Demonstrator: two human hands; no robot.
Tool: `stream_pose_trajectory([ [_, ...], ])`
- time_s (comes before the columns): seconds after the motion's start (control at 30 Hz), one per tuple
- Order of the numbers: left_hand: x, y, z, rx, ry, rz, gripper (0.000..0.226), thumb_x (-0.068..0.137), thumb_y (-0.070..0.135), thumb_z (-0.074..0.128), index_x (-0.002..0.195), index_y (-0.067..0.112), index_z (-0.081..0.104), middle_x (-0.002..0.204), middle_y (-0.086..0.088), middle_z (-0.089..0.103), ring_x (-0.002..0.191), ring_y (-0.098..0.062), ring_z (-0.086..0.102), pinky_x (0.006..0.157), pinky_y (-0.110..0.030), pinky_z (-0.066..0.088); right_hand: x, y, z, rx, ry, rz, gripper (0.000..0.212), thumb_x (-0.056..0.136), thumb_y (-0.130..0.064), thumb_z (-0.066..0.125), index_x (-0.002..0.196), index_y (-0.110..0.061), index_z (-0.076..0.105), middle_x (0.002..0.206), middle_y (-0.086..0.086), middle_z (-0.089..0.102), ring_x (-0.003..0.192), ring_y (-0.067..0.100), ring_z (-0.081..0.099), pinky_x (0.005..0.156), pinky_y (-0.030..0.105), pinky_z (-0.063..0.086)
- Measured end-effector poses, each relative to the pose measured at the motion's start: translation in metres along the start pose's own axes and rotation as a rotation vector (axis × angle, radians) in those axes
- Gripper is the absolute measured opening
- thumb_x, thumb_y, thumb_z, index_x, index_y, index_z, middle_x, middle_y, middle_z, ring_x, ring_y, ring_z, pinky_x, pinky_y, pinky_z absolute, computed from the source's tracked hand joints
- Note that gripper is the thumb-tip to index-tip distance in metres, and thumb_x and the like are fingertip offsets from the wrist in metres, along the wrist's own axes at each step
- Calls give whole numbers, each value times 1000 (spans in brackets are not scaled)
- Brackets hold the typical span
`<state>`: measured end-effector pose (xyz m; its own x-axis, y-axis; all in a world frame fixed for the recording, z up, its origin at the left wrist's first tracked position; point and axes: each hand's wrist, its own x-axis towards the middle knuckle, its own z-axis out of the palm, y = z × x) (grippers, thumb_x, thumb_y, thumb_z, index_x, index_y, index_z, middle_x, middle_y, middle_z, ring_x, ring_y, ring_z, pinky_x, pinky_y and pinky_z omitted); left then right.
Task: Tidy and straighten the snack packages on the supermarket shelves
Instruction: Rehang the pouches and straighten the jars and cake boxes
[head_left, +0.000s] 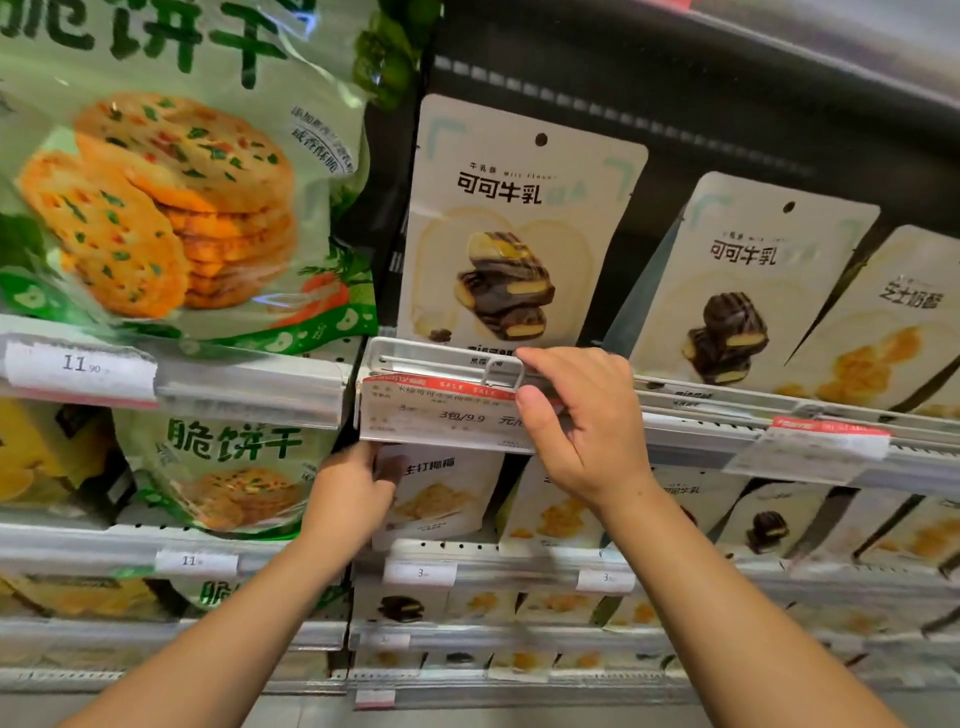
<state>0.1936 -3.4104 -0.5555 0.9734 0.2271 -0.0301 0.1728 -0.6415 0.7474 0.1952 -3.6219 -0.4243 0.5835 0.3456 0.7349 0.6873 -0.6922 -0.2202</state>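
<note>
Right hand and left hand pinch the level price tag.

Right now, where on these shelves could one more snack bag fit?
A dark gap shows between the upright cocoa pouch and the leaning cocoa pouch. The green cracker bag fills its side. The shelf below, where the left hand holds a cream pouch, looks packed.

Cracker bag left of cocoa pouch, price tag below.
</note>
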Motion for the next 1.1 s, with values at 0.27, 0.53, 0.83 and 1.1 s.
stream_pose_trajectory([
  [0.27,-52,-8,-22,-294,156,246,16,90,23,64,81,35,61,71,20,69,62,7,66,51,-8,45,-7,-17,-6,179,109,152,35,88,-26,54,117,-8,65,117,-4,61,113,11,55,97,42,46],
  [0.53,-94,-18,-28,-177,43,362,18,89,24,69,75,31,60,58,18,65,56,4,62,56,-10,43,-117,-56,3,140,5,315,30,84,-22,61,111,-12,65,124,0,61,121,16,54,102,46,43],
  [0.83,-141,48,47,-222,-318,429,22,89,20,68,71,29,61,54,13,65,54,0,64,53,-9,40,-210,-28,-63,11,-391,763,29,86,-42,64,111,-30,70,100,-19,68,92,3,61,77,9,39],
  [1.1,-204,154,154,-161,-506,631,10,90,24,67,82,29,65,65,12,67,64,-2,64,64,-22,48,-313,20,-183,-146,-201,970,31,82,-42,61,71,-13,67,59,-3,60,68,14,51,53,26,37],
])
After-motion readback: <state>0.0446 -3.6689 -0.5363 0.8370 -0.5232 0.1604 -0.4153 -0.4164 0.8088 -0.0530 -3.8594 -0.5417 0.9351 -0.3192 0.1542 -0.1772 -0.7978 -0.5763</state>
